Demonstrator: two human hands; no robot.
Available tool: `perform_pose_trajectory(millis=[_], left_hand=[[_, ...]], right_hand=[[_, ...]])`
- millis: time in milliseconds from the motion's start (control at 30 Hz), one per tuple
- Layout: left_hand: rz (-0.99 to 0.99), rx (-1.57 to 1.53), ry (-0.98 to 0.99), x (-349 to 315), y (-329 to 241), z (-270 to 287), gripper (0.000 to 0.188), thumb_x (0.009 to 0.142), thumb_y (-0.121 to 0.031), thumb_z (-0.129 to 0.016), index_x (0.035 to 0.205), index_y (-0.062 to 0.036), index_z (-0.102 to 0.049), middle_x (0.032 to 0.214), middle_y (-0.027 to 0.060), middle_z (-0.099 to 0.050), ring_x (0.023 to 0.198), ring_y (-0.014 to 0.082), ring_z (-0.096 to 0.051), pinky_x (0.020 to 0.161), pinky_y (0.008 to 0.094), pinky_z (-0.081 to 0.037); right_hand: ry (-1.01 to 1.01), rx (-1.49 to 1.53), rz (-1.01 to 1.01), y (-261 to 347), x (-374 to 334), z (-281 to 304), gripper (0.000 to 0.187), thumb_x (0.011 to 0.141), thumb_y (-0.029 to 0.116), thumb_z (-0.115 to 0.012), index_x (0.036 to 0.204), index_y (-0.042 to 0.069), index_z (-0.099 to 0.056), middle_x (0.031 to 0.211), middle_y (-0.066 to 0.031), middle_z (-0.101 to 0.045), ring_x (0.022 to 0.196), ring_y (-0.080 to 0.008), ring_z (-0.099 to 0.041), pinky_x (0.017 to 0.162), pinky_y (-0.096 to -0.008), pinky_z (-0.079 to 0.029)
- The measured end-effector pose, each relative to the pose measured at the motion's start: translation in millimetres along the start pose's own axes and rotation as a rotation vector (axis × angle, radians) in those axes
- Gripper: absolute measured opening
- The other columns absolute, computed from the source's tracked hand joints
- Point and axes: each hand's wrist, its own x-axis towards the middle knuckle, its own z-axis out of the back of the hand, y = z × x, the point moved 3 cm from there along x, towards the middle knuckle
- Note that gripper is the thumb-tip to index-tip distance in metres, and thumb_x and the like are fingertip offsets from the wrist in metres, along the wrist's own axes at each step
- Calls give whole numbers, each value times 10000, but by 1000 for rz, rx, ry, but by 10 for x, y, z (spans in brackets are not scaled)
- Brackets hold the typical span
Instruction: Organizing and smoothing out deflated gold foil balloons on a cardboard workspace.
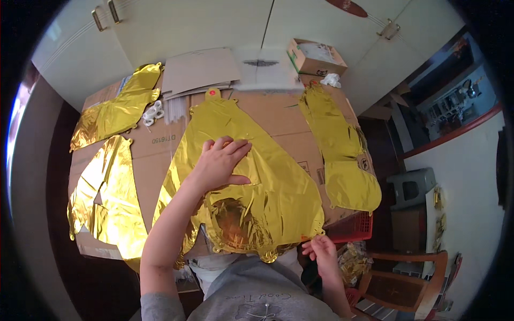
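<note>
The gold foil (281, 179) lies spread at the centre, its crinkled near edge at six o'clock. It looks light, limp, slick and easily creased; the corner tab (319, 231) at five o'clock seems a sound hold. There the right hand's (322, 250) fingers gather close, but whether they pinch it cannot be told. Farther in, the left hand (217, 167) rests palm down on the foil, fingers loosely spread, gripping nothing.
</note>
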Motion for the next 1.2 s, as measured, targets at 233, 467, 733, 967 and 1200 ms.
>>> perform_pose_trajectory(millis=[233,467,733,967,1200], left_hand=[[-9,-2,-28,-48,9,-29,851,700,-627,-670,1365,-127,-490,1339,7,-510,1231,244,-437,965,448,-367],[-13,-20,-85,-79,41,-77,834,688,-631,-678,1338,-135,-515,1326,-15,-514,1205,218,-454,948,435,-365],[-11,-83,-48,-70,48,-55,873,669,-616,-700,1365,-134,-489,1357,15,-500,1214,264,-454,957,479,-363],[-9,-77,-42,-70,75,-91,851,690,-627,-678,1366,-146,-490,1358,7,-499,1214,263,-455,957,473,-360],[-13,-80,-59,-79,75,-95,859,703,-647,-658,1375,-140,-484,1361,26,-502,1218,272,-453,967,469,-352]], right_hand=[[-86,27,261,60,85,-149,102,923,74,-603,983,-9,-594,835,-54,-639,616,-74,-559,548,-196,-430],[56,-493,962,549,-142,-778,145,735,63,-724,833,49,-618,861,-111,-580,824,-288,-567,734,-370,-450],[573,-787,1170,677,-116,-1618,158,757,143,-747,834,91,-619,1018,-46,-608,1070,-251,-580,981,-481,-408],[741,-901,1131,477,-57,-1709,143,805,203,-719,887,99,-667,1069,-23,-597,1127,-210,-547,1058,-520,-339],[812,-809,1053,524,-45,-1571,101,790,141,-733,836,112,-648,1058,-46,-635,1100,-238,-598,1069,-517,-337]])
